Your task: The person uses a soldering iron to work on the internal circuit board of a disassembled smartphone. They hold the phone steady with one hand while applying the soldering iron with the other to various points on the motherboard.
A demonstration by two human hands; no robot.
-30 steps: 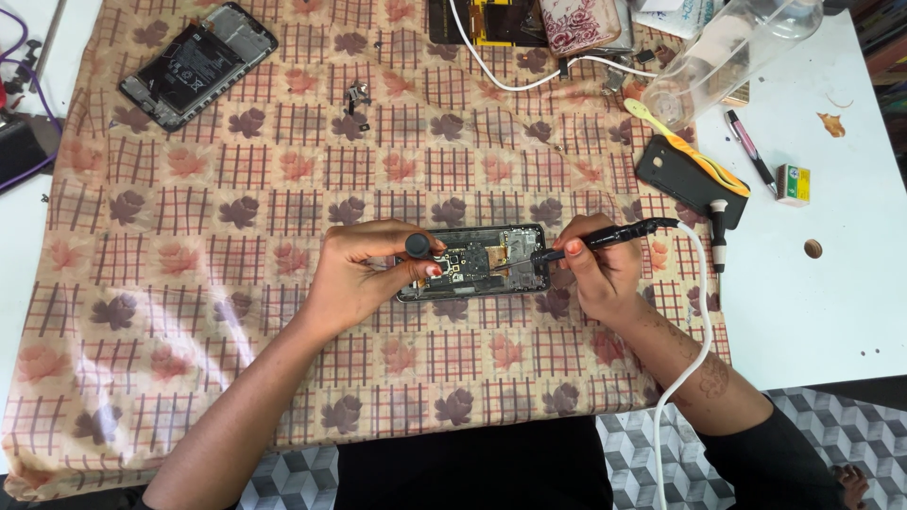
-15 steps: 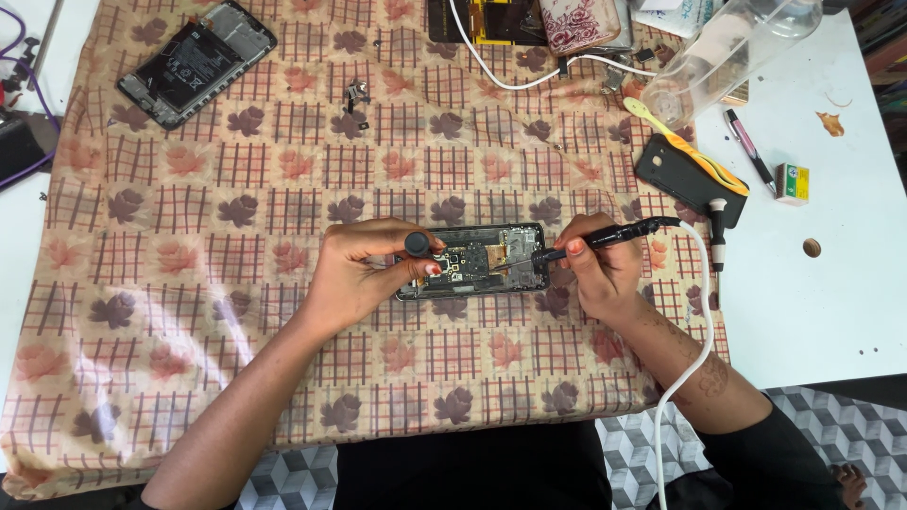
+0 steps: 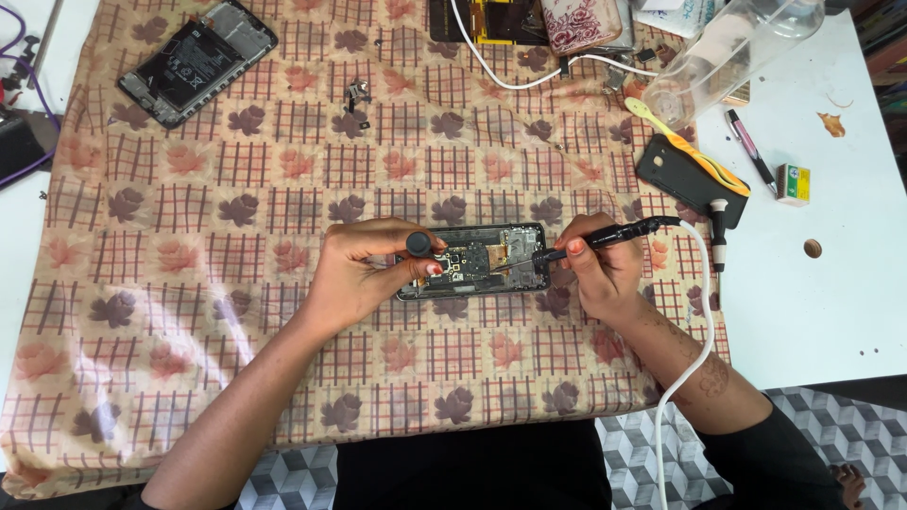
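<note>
My left hand (image 3: 364,269) pins the opened black smartphone with its exposed circuit board (image 3: 472,261) at the middle of the brown flower-patterned cloth (image 3: 236,312), fingers closed round a small black round-capped tool (image 3: 419,245). My right hand (image 3: 595,269) grips the slim black corded iron (image 3: 605,236) like a pen, tip down on the board. I judge it best to keep my left hand pressing flat and my right heel braced on the cloth, so the tip touches only its spot; farther off lie a second opened phone (image 3: 196,60) and a clear plastic bottle (image 3: 727,52).
</note>
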